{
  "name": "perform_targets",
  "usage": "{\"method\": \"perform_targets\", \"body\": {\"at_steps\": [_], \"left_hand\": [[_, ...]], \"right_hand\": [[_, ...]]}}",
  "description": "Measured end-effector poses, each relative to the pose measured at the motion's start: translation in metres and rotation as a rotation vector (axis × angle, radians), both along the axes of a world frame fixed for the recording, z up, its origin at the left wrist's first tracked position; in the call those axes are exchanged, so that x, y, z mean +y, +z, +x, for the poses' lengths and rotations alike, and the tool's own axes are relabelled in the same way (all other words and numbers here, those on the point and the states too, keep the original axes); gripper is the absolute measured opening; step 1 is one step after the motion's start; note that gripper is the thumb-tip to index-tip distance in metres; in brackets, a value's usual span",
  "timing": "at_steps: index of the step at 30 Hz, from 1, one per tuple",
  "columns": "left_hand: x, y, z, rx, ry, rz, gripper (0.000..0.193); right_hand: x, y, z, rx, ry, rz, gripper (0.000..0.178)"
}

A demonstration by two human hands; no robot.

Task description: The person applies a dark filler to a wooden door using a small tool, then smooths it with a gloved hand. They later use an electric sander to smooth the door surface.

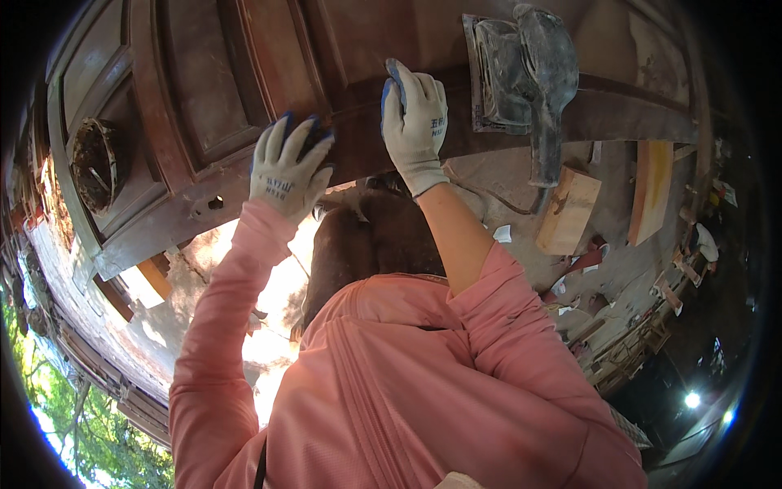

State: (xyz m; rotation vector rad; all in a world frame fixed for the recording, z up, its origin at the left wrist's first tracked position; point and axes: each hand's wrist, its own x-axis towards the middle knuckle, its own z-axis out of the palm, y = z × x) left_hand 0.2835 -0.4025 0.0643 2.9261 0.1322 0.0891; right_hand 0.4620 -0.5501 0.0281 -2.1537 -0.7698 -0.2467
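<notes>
A dark brown panelled wooden door [216, 81] lies in front of me, its near edge by my hands. My left hand [291, 163], in a white glove with blue-coated fingers, rests over that near edge with its fingers spread on the wood. Farther in over the door is my right hand [414, 118], gloved the same way. Its fingers are curled and pressed together, and whatever they may hold is hidden. To the right of it a dusty grey power sander [521, 77] sits on the door, its handle toward me.
A round, dirt-crusted container [98, 167] sits on the door's left part. A hole [215, 201] pierces the near edge. Below at right are wooden blocks [568, 212], a dark cord [497, 200] and scattered scraps on the floor. Another wood piece [147, 281] shows at left.
</notes>
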Motion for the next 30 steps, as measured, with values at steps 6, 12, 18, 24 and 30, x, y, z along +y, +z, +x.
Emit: {"method": "perform_targets", "body": {"at_steps": [6,12,18,24,30], "left_hand": [[-0.019,-0.001,0.007,0.003,0.261,0.043,0.054],[-0.032,-0.004,-0.004,-0.030,0.273,-0.092,0.055],[-0.034,-0.006,0.022,-0.057,0.298,0.028,0.058],[-0.052,0.002,0.012,-0.174,0.342,-0.065,0.060],[-0.044,-0.002,0.003,-0.006,0.318,0.052,0.061]], "right_hand": [[0.001,0.001,0.000,0.000,0.003,-0.011,0.028],[0.000,0.007,0.000,0.006,0.011,-0.037,0.028],[0.002,0.002,0.001,-0.013,0.013,-0.010,0.028],[0.001,0.001,0.000,-0.030,0.002,-0.019,0.027],[0.001,0.001,0.000,-0.015,0.019,-0.022,0.028]]}}
